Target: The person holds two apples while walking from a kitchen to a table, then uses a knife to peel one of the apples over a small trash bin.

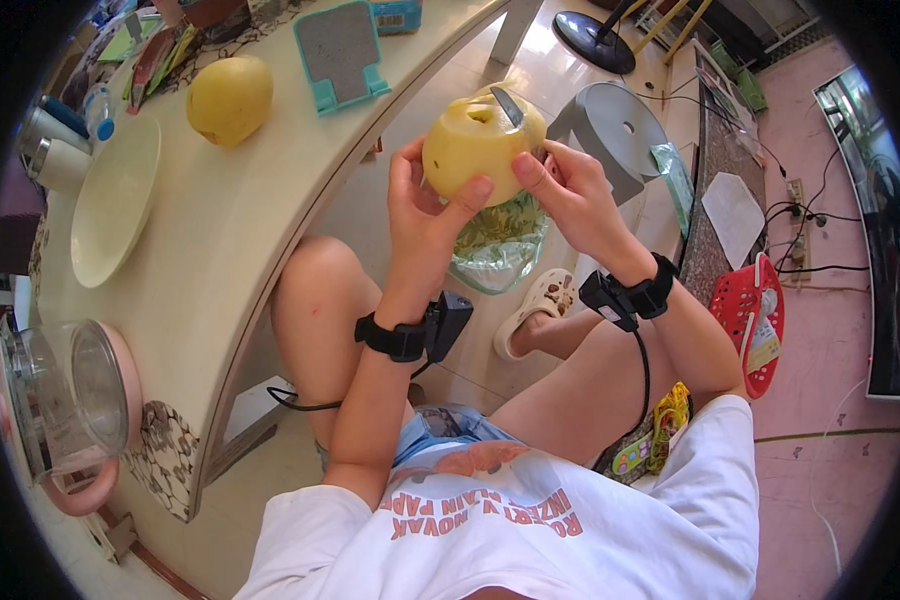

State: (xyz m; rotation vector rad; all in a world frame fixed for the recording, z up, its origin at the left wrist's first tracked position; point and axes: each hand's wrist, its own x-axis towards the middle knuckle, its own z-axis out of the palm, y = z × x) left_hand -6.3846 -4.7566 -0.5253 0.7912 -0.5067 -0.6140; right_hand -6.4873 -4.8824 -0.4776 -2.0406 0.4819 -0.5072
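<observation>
A large yellow pomelo [469, 157], its top cut with a small dark hole, is held up over the floor between both hands. My left hand [427, 206] grips its left side, thumb in front and fingers behind. On the right side, my right hand [570, 191] presses its thumb against the fruit near a loose flap of thick peel [532, 120]. A knife blade [508, 107] shows at the top by the flap; its handle is mostly hidden, and I cannot tell how it is held. Another whole pomelo [229, 100] sits on the table at left.
Along the left runs a curved table [217, 247] with an oval plate [116, 201], teal phone stand [341, 56] and glass kettle [67, 405]. Below the fruit is a clear patterned plastic bag [502, 240]. A grey stool [615, 135] and red basket [746, 326] stand right. Cables hang from both wrists.
</observation>
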